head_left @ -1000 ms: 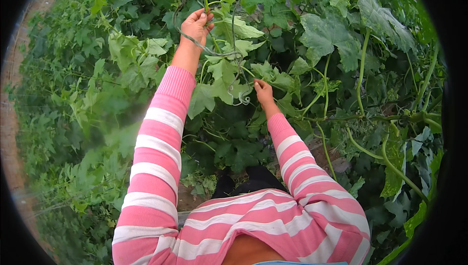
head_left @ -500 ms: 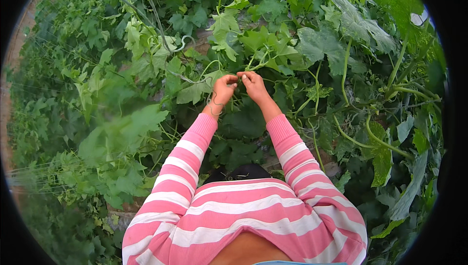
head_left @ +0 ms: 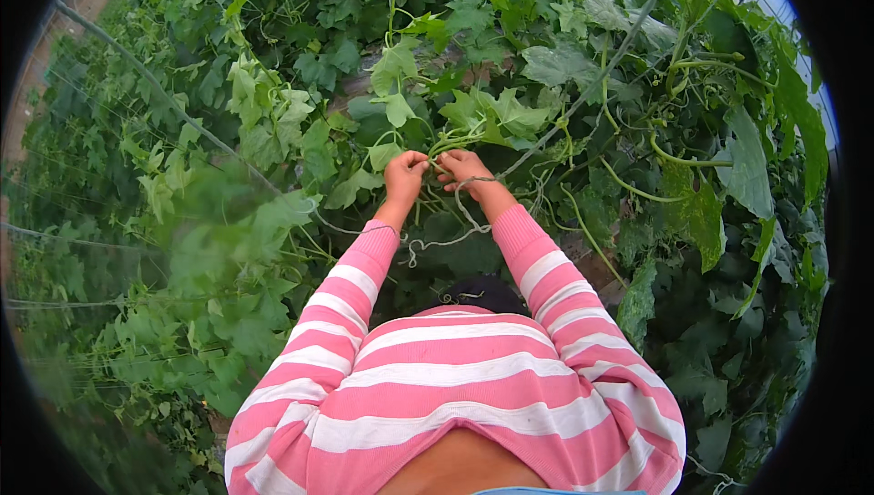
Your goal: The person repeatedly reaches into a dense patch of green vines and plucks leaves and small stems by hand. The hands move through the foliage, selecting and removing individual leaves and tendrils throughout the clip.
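Observation:
Close together in front of my chest, my two hands pinch a green vine stem (head_left: pixel 452 142). My left hand (head_left: pixel 401 180) has thumb and fingertips closed at the stem's near end. From the other side, my right hand (head_left: pixel 466 168) grips it with curled fingers. Broad young leaves (head_left: pixel 496 115) spread from the vine just beyond. A grey-green cord (head_left: pixel 539 142) slants down from the upper right and lies across my right wrist. Its slack part (head_left: pixel 452 242) loops beneath my hands between the forearms and ends in a small kink. Exactly what the fingertips press together is hidden.
Dense climbing vines surround me. A second long cord (head_left: pixel 168 99) comes down from the upper left toward my left sleeve. Thick curved stems (head_left: pixel 628 187) and large leaves (head_left: pixel 746 167) stand close on the right. A blurred leaf mass (head_left: pixel 214 222) is near on the left.
Both hands have come slightly nearer to my body, still together at the vine. A cord now crosses my right wrist, with slack below the hands. The upper-left cord now runs farther left.

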{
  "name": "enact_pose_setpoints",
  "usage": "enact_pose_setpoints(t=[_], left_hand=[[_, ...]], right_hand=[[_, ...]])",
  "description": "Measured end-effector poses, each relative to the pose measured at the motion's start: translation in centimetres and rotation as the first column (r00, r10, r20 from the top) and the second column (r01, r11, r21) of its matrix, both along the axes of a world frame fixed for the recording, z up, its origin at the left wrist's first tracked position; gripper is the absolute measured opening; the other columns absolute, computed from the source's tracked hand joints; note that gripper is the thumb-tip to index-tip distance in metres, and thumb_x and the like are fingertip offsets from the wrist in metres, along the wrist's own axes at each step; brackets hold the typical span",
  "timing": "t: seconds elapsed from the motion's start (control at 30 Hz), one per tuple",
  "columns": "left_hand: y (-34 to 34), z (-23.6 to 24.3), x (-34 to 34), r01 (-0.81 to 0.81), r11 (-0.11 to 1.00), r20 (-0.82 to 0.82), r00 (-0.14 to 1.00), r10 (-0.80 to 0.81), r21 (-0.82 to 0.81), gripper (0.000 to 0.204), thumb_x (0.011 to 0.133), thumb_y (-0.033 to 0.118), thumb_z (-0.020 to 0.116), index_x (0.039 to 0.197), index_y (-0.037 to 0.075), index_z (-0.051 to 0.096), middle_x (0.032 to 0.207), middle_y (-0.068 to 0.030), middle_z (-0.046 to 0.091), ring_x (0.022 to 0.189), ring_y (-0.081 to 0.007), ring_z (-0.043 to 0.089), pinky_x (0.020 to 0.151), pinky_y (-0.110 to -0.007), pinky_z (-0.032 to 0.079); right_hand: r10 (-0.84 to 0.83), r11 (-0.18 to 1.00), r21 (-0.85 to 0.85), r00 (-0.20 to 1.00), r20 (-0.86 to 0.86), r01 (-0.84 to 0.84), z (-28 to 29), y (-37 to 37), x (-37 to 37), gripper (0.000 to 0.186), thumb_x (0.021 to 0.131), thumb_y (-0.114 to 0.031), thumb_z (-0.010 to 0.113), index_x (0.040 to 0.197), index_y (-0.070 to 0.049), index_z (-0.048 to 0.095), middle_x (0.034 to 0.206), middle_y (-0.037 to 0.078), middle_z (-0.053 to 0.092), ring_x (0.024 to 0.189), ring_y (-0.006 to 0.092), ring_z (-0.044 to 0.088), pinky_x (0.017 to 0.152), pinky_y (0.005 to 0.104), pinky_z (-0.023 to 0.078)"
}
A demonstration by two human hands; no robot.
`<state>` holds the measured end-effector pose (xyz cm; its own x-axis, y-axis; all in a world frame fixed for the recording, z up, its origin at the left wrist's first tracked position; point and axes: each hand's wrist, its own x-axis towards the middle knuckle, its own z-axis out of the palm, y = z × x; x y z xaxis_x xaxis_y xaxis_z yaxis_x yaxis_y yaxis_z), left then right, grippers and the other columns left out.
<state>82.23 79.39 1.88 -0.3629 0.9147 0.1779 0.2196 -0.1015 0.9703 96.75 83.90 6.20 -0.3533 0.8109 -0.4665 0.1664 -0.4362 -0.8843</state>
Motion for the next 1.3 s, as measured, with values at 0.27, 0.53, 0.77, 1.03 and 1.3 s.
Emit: enact_pose_setpoints(t=[0.27,0.53,0.77,1.03,1.3], left_hand=[[-2.0,0.3,-0.7,0.141,0.99,0.173,0.975,-0.141,0.015,0.006,0.075,-0.003,0.064,0.082,-0.002,0.064,0.07,-0.0037,0.063,0.064,-0.008,0.056,0.06,-0.023,0.045],[-2.6,0.5,-1.0,0.209,0.978,0.078,0.975,-0.209,0.016,0.012,0.077,-0.008,0.059,0.087,-0.002,0.061,0.076,-0.003,0.063,0.07,-0.0082,0.057,0.064,-0.023,0.046],[-2.9,0.3,0.1,0.19,0.982,-0.101,0.977,-0.187,0.022,0.014,0.076,-0.007,0.059,0.089,-0.002,0.062,0.075,-0.0061,0.064,0.07,-0.0123,0.059,0.064,-0.026,0.047],[-2.9,0.0,-0.1,-0.072,0.997,-0.264,0.962,0.066,-0.013,0.009,0.077,-0.002,0.059,0.086,0.002,0.059,0.075,-0.0128,0.063,0.069,-0.024,0.061,0.063,-0.033,0.047],[-2.8,-1.5,-1.0,0.0,0.999,-0.05,0.999,0.003,0.051,0.008,0.078,-0.006,0.056,0.084,0.0,0.056,0.07,-0.0053,0.058,0.065,-0.0125,0.053,0.062,-0.027,0.045]], right_hand=[[-0.048,0.942,-0.327,0.94,-0.337,-0.069,-1.4,-1.0,-0.2,0.009,0.086,-0.009,0.058,0.095,-0.006,0.057,0.079,0.002,0.06,0.068,0.0125,0.059,0.064,0.032,0.055],[0.003,0.96,-0.277,0.992,-0.127,-0.038,-3.6,-1.4,-1.2,0.013,0.09,-0.017,0.053,0.096,-0.006,0.057,0.08,0.002,0.059,0.068,0.015,0.057,0.07,0.0379,0.053],[-0.199,0.834,0.502,0.726,0.658,-0.226,-1.3,-4.3,-2.5,0.029,0.075,-0.025,0.057,0.083,0.002,0.065,0.085,0.025,0.063,0.083,0.0394,0.062,0.072,0.0446,0.05],[-0.368,0.669,0.736,0.817,0.444,-0.099,2.1,-6.7,-2.4,0.015,0.08,-0.013,0.053,0.08,0.001,0.059,0.081,0.023,0.06,0.078,0.0404,0.059,0.069,0.0453,0.046],[-0.346,0.365,0.909,0.878,0.332,-0.2,3.1,-5.6,-0.2,0.012,0.084,-0.014,0.056,0.083,-0.002,0.057,0.083,0.018,0.057,0.081,0.036,0.055,0.07,0.0422,0.044]])
